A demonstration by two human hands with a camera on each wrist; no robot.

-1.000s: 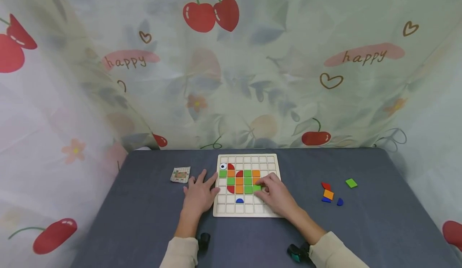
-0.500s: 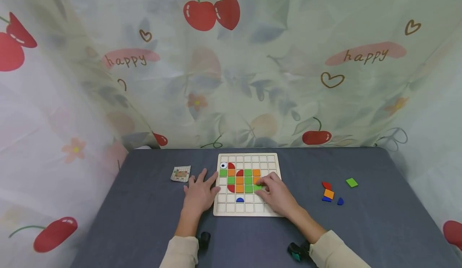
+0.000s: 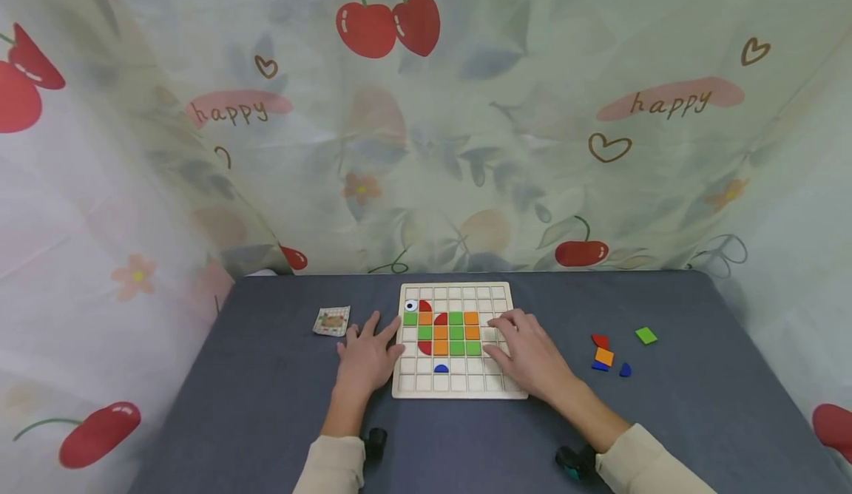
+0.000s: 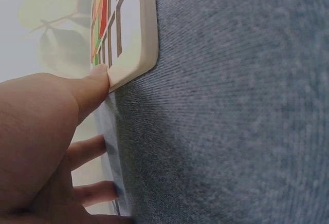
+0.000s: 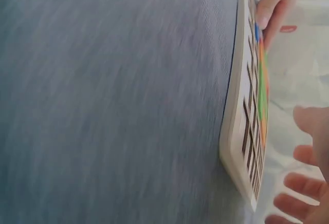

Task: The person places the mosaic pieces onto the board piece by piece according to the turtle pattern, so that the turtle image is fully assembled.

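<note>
A wooden grid board (image 3: 408,384) lies on the table, its cells partly filled with green, orange and red pieces, a blue half-round and an eye piece (image 3: 411,305). My left hand (image 3: 368,361) rests at the board's left edge with fingers spread. Its thumb (image 4: 95,86) touches the board's rim in the left wrist view. Over the board's right side is my right hand (image 3: 531,353), thumb and fingers parted, nothing between them. Just left of it, a green square (image 3: 473,347) sits in its cell. The right wrist view shows the right fingers (image 5: 303,185) apart, above the board.
Loose pieces lie on the table to the right: a red one (image 3: 600,340), an orange square (image 3: 604,356), a blue half-round (image 3: 600,366), a small blue piece (image 3: 626,370) and a green square (image 3: 646,336). A small patterned card (image 3: 331,322) lies left of the board.
My right hand has let go of the green square in the board and moved right, its fingers parting. The left hand stays at the board's left edge.
</note>
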